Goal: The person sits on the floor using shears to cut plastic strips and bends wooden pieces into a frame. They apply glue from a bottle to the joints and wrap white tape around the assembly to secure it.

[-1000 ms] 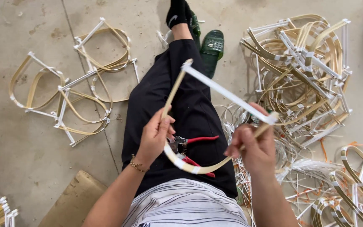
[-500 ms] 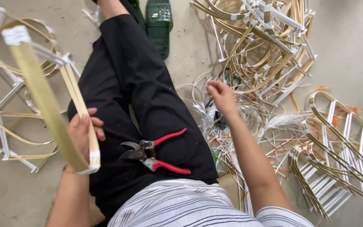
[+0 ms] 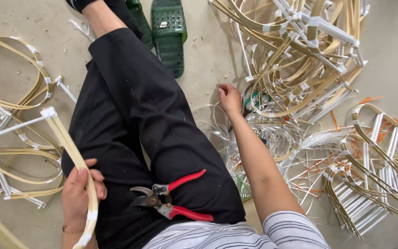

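Observation:
My left hand (image 3: 80,191) grips a bent bamboo strip frame (image 3: 72,152) bound with white tape, held out over the floor at my left side. My right hand (image 3: 230,97) reaches out to the right and rests on a tangle of clear plastic strapping (image 3: 272,138) at the foot of a pile of bamboo frames (image 3: 300,50); whether it holds anything I cannot tell. Red-handled pruning shears (image 3: 169,202) lie loose on my lap, on the black trousers (image 3: 139,120).
Finished bamboo-and-tape frames (image 3: 10,138) lie on the concrete floor at the left. Flat ribbed frames (image 3: 374,175) are stacked at the right. Green slippers (image 3: 169,32) sit by my foot at the top.
My left hand has lowered the frame toward the left floor. My right hand has stretched farther out onto the plastic strapping. The view has shifted slightly.

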